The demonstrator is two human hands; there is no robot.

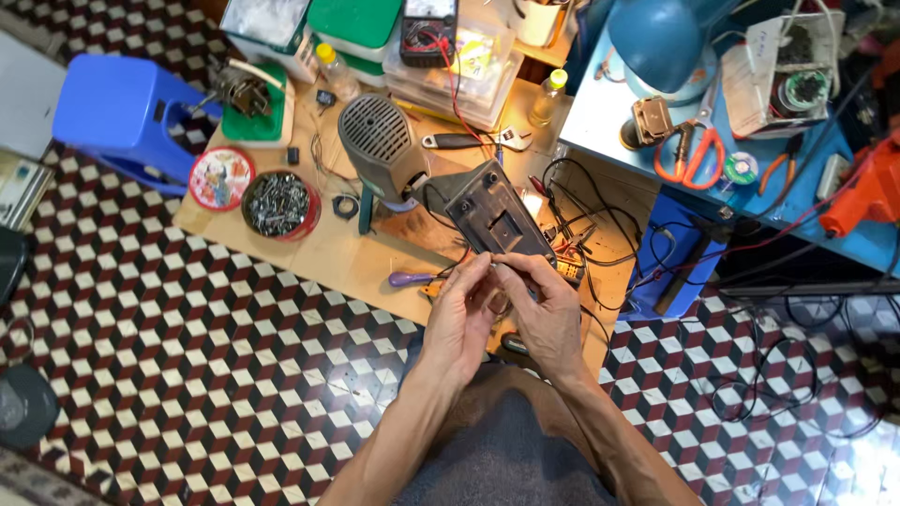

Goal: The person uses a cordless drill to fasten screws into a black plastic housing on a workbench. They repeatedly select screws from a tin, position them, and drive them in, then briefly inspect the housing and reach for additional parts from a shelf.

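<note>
Pinching something small and hard to make out between the fingertips of the left hand (461, 314) and right hand (547, 314), the person holds it just below the dark plastic housing (497, 220), close over the low wooden board (328, 253), likely for steadiness.

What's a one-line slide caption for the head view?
Both bare hands, left hand and right hand, pinch thin wires beside a dark grey plastic appliance base on a low wooden board.

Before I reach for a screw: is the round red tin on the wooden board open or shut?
Open. The round red tin shows a heap of grey metal hardware inside, and its lid lies flat beside it.
</note>
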